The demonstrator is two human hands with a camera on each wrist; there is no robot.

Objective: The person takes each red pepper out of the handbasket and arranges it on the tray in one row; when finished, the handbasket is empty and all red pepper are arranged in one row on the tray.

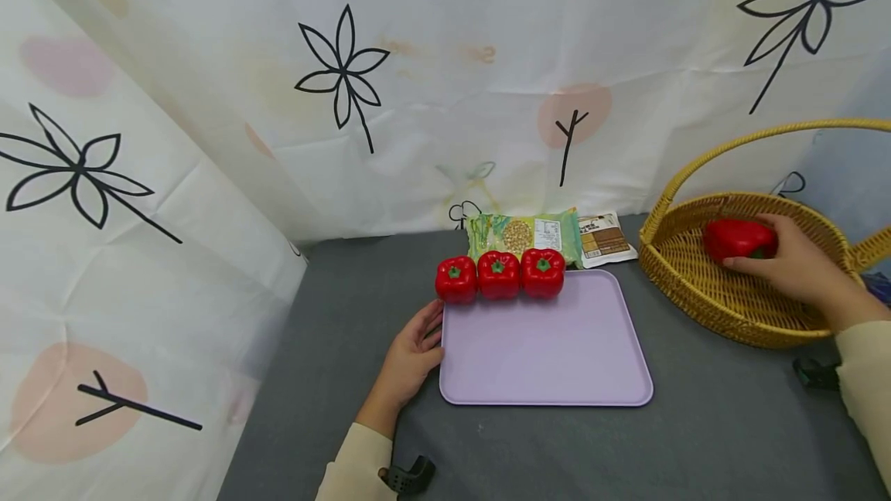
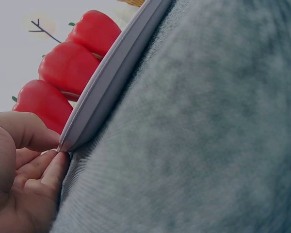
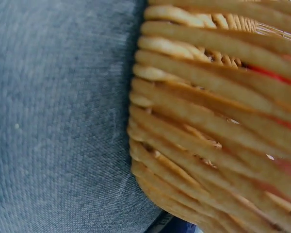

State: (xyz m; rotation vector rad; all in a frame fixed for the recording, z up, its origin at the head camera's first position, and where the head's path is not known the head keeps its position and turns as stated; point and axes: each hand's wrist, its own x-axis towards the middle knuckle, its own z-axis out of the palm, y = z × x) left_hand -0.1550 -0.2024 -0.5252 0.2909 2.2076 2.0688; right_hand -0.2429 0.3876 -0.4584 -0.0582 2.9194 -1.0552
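Observation:
In the head view my right hand [image 1: 800, 265] grips a red bell pepper [image 1: 736, 240] inside the yellow wicker basket [image 1: 738, 335]. My left hand [image 1: 415, 354] is at the left edge of a pale purple tray [image 1: 543, 354]. The left wrist view has its thumb and fingertips pinching the tray's rim [image 2: 99, 97]. Three more red bell peppers, left [image 1: 455, 280], middle [image 1: 499, 275] and right [image 1: 543, 274], stand in a row along the tray's far edge, green stems showing. Basket weave [image 3: 208, 111] hides the right hand's fingers in the right wrist view.
Behind the peppers lie a green food packet [image 1: 517, 234] and a brown-and-white packet [image 1: 607, 240]. The basket's tall handle [image 1: 759, 134] arches over its opening. A patterned white cloth [image 1: 431, 99] hangs behind the grey tabletop [image 1: 348, 331].

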